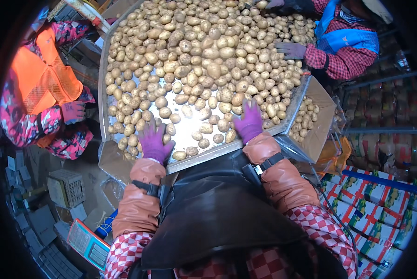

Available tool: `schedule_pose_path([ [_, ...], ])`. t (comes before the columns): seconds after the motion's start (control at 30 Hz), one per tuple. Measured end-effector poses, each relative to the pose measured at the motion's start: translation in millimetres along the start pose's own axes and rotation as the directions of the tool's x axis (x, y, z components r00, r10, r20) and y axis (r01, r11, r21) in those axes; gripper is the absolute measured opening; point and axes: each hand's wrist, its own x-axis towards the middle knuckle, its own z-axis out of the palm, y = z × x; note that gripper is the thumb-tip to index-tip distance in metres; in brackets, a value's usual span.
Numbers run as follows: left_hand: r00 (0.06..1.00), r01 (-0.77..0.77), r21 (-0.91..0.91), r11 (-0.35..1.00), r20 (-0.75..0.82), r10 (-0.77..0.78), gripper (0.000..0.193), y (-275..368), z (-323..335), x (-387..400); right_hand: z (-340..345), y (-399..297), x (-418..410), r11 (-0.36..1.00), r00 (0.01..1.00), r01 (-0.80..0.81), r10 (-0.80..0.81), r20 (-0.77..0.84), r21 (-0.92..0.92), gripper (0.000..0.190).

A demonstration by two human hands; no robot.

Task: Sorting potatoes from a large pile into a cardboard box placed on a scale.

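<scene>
A large heap of potatoes (194,45) covers most of a metal-rimmed sorting table (208,153) before me. My left hand (155,141), in a purple glove, lies palm down over potatoes near the table's front left edge, fingers apart. My right hand (249,120), gloved alike, rests at the front right edge with its fingers spread against potatoes at the heap's border. Neither hand is closed round a potato. Between the hands, loose potatoes (206,128) lie scattered on the shiny metal surface. The palms and what lies beneath them are hidden.
A co-worker's gloved hand (292,50) touches the heap at right; another person's gloved hand (73,112) is left of the table. A cardboard box (320,122) with potatoes adjoins the right corner. A scale (89,244), a plastic crate (67,188) and printed cartons (376,205) stand lower down.
</scene>
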Motion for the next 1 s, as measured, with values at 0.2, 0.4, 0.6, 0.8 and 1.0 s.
schedule_pose_path([
  [0.2,0.941,-0.271,-0.463,0.844,0.058,0.333,0.045,7.3,-13.0,-48.3,20.6,-51.8,-46.9,0.959,0.855,0.281,-0.269,0.444,0.038,0.072],
  [0.4,0.759,0.255,-0.634,0.73,-0.336,-0.557,0.05,-73.0,23.1,-133.5,28.4,-29.9,-47.7,0.664,0.768,0.384,-0.616,0.177,0.642,0.045],
  [0.6,0.08,0.968,-0.249,0.031,0.188,-0.979,0.092,-106.7,102.2,-246.7,31.0,-17.5,-51.5,0.842,0.847,0.18,-0.395,0.355,0.509,0.048],
  [0.8,-0.128,0.919,-0.186,-0.346,0.691,-0.711,0.097,-89.6,123.6,-252.6,32.0,-22.9,-48.7,0.851,0.795,0.252,-0.454,0.404,0.46,0.049],
  [1.0,-0.063,0.927,-0.242,-0.287,0.652,-0.755,0.093,-102.8,117.3,-251.6,34.3,-19.5,-46.4,0.867,0.775,0.267,-0.453,0.441,0.421,0.053],
])
